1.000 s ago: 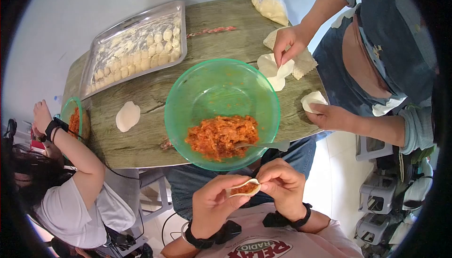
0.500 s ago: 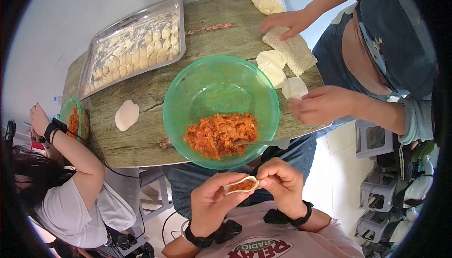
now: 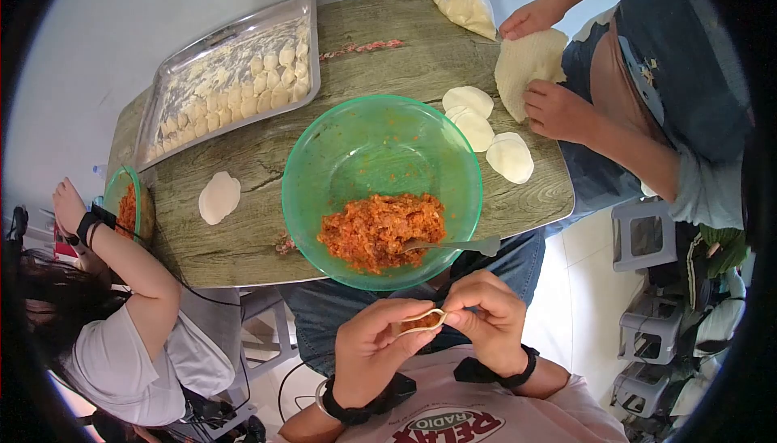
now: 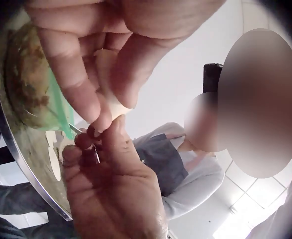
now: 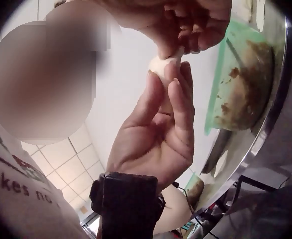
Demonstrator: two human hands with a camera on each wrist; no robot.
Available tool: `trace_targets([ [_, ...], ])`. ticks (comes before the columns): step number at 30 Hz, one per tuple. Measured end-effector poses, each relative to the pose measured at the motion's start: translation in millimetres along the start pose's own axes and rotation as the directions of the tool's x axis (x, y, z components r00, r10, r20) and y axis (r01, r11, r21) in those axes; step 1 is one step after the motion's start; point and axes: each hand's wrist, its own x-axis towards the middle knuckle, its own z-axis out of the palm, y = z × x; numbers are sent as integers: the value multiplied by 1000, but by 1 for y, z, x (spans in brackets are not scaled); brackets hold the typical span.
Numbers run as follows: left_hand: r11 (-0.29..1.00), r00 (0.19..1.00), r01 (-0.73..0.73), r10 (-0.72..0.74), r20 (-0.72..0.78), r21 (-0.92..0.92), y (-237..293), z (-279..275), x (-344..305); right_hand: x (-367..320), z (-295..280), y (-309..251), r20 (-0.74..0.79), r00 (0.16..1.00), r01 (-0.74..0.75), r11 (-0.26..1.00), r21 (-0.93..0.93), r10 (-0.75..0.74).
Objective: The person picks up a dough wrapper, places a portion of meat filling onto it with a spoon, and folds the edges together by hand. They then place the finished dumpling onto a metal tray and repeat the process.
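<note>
Cloth (image 3: 530, 67) shifted right; pale wrapper (image 3: 420, 329) curved round orange filling (image 3: 422, 322), left fingers (image 3: 385, 312) and right fingers (image 3: 479, 291) pinching it.

The head view is fairly bright, its corners black and the counter (image 3: 388, 79) bowed by distortion. Both wrist views look dimmer and softer; glare whitens tiles (image 4: 255, 194) at the left one's lower right.
</note>
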Motion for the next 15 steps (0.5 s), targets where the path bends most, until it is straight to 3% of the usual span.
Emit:
trace_targets([
  [5, 1000, 1000, -28, 28, -12, -3, -1, -1, 1, 0, -1, 1, 3, 1000, 6, 999, 44, -6],
  [7, 999, 999, -38, 39, -17, 36, 1, -1, 2, 1, 1, -3, -24, 997, -76, 988, 135, 80],
  [15, 996, 999, 16, -13, -33, 93, 2, -2, 1, 2, -4, 1, 45, 996, -86, 992, 93, 82],
])
